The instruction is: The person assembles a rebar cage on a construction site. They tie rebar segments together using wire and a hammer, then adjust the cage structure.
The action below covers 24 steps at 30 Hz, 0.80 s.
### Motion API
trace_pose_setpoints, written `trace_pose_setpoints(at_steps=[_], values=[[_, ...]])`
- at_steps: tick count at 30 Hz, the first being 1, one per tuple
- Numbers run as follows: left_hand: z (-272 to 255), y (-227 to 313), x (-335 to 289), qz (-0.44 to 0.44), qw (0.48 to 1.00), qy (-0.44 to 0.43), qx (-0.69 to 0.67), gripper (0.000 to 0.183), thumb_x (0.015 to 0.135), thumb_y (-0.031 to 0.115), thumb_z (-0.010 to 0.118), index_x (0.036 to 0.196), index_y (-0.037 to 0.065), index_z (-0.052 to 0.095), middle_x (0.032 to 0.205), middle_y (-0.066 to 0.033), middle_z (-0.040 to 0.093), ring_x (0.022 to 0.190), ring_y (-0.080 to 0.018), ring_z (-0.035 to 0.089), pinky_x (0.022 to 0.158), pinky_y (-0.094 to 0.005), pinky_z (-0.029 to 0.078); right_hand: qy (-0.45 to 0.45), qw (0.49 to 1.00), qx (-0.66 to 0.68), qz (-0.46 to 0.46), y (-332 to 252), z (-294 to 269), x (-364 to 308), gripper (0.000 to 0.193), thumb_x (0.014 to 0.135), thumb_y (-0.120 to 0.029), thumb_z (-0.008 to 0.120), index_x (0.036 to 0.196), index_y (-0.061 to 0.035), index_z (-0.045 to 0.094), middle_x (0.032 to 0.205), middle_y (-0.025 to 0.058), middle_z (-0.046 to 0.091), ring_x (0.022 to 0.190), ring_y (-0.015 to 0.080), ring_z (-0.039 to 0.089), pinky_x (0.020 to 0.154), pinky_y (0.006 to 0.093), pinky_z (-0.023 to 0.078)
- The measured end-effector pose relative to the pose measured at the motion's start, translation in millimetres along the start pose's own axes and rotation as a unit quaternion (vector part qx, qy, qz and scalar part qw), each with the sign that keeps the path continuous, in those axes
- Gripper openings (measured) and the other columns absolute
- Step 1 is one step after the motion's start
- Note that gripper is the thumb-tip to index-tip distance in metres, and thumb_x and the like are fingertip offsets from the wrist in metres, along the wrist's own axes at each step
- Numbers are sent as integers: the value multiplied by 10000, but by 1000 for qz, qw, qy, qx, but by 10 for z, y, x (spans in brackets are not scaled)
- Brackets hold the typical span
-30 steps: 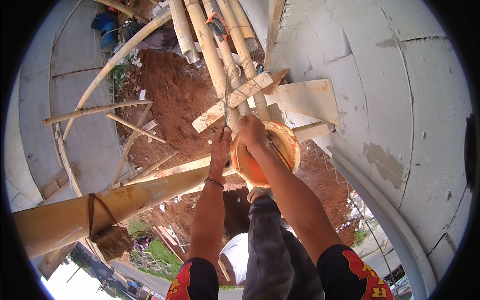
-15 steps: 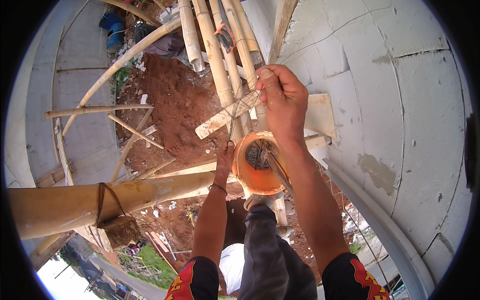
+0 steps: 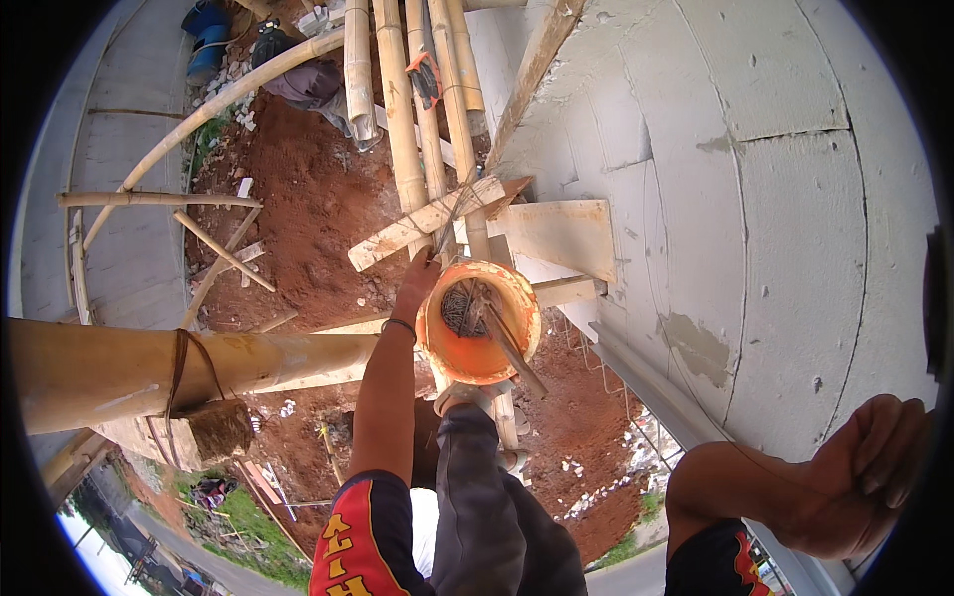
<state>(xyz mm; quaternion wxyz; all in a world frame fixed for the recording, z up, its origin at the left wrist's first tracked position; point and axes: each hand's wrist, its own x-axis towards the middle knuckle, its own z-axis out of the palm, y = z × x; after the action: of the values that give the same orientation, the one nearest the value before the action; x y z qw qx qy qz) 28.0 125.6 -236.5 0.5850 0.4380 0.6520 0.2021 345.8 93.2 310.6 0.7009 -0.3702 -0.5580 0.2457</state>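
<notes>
From the head camera, looking steeply down a scaffold, one orange bucket (image 3: 479, 323) sits at the picture's middle, just above the person's knee (image 3: 467, 397). Inside it lie a tangle of dark wire (image 3: 459, 306) and one stick-like tool (image 3: 509, 343) whose end leans out over the rim toward the lower right. The left hand (image 3: 417, 283) grips the bucket's left rim, fingers curled over the edge and pressed together; a dark band circles that wrist. The right hand (image 3: 860, 472) is well apart from the bucket, at the lower right edge against the grey wall (image 3: 775, 199), its fingers curled loosely inward and holding nothing that can be seen. Behind the bucket, four upright bamboo poles (image 3: 402, 129) run up the picture, crossed by one short plank (image 3: 427, 223) tied to them with wire. One thick bamboo beam (image 3: 149, 368) crosses the left side, a rope looped round it. Far below lies red soil (image 3: 308, 209), and two blue drums (image 3: 204, 40) stand at the top left.
</notes>
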Motion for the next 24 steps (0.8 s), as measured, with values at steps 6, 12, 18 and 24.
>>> trace_pose_setpoints(at_steps=[6, 12, 18, 24], values=[[-83, 72, -612, 28, 976, 163, 145, 449, 931, 151, 535, 1320, -49, 438, 1266, -275, 518, 1080, -395, 556, 948, -435, 439, 86, 965, 13, 248, -124, 139, -604, 186, 1013, -172, 509, 902, -23, 502, 652, 2, 448, 492, 58, 332, 428, 211, 275], [284, 899, -2922, -299, 925, -188, -142, 561, 985, 479, 378, 1195, -2, 574, 1086, -131, 671, 968, -228, 649, 831, -379, 501, 104, 880, -47, 462, -783, 237, -859, 197, 992, -169, 545, 919, 12, 576, 710, 25, 523, 603, 77, 454, 555, 230, 374], [426, 2115, -4383, -416, 738, -379, -372, 708, 965, 609, 392, 1367, 27, 418, 1306, -182, 556, 1173, -334, 576, 981, -508, 461, 56, 852, -42, 519, -1888, 199, -710, 165, 983, -104, 529, 930, 22, 622, 763, 29, 577, 682, 81, 502, 638, 242, 423], [357, 3200, -4809, -324, 771, -445, -322, 495, 1003, 492, 420, 1236, 66, 516, 1104, -151, 663, 1020, -289, 654, 909, -431, 513, 60, 857, -82, 504, -3024, 139, -452, 158, 982, -110, 534, 961, 6, 639, 809, 21, 605, 737, 75, 525, 675, 248, 438]])
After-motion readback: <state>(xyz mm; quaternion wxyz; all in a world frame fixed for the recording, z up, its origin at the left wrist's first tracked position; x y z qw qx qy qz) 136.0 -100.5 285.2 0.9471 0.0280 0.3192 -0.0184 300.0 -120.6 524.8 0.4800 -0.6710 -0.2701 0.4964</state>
